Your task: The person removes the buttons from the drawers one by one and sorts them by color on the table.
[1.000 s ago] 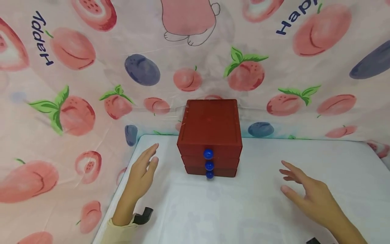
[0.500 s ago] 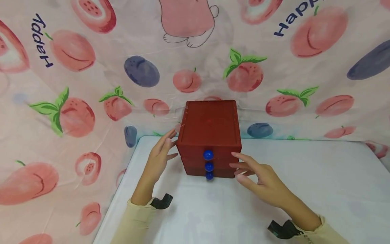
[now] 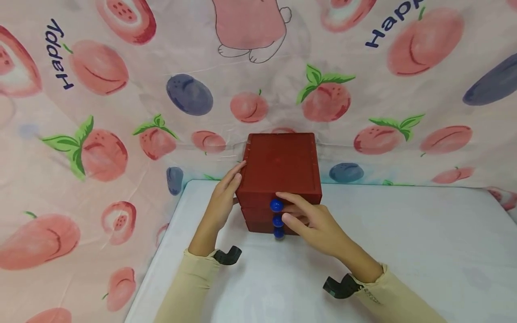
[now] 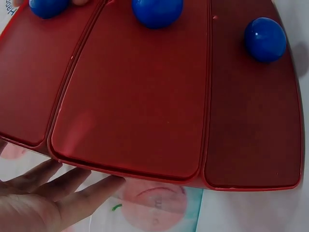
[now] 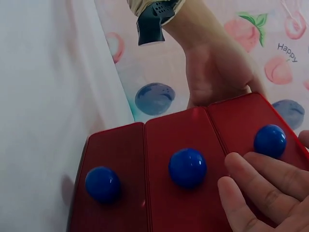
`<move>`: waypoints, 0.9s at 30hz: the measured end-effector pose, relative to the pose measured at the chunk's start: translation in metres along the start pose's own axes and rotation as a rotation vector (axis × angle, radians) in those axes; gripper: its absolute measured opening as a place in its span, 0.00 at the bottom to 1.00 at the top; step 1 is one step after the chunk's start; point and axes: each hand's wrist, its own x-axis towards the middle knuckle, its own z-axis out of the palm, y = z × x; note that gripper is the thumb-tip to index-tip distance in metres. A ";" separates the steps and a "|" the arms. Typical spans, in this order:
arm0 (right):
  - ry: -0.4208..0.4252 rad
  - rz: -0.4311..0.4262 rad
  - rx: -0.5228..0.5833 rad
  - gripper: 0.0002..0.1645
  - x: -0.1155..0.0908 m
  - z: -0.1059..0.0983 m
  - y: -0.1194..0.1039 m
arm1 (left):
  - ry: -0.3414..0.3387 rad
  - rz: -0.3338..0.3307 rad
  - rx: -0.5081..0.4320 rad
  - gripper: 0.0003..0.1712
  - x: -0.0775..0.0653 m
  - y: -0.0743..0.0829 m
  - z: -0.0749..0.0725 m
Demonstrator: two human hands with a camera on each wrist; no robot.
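Note:
A dark red box of three stacked drawers (image 3: 280, 163) stands on the white table, all its drawers closed. Each drawer front carries a round blue knob: top (image 3: 276, 205), middle (image 3: 278, 220) and bottom (image 3: 278, 233). My left hand (image 3: 220, 204) lies along the box's left side, with its straight fingers (image 4: 91, 195) at the side edge in the left wrist view. My right hand (image 3: 319, 226) is at the front, index finger just above the top knob and thumb below it. In the right wrist view its extended fingers (image 5: 260, 181) lie beside the top knob (image 5: 269, 141).
A fruit-printed cloth (image 3: 250, 107) hangs behind the box and down the left side. The white tabletop (image 3: 404, 251) extends to the right and in front of the box. Black wrist cameras (image 3: 340, 286) sit on both wrists.
Both hands have come inward from apart: the left to the box's left side, the right leftward across the front to the top knob. The box has stayed in place.

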 end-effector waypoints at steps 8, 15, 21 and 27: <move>0.035 0.085 -0.013 0.24 0.012 0.011 -0.003 | -0.013 -0.023 0.003 0.27 0.002 0.002 0.002; 0.140 0.220 0.041 0.20 0.019 0.021 -0.005 | 0.002 -0.039 0.000 0.25 0.000 -0.003 0.002; 0.236 0.217 0.024 0.16 0.021 0.025 -0.006 | 0.013 -0.018 -0.001 0.25 0.002 -0.005 0.006; 0.256 0.258 0.065 0.12 0.024 0.028 -0.005 | 0.016 -0.009 0.015 0.26 0.002 -0.008 0.004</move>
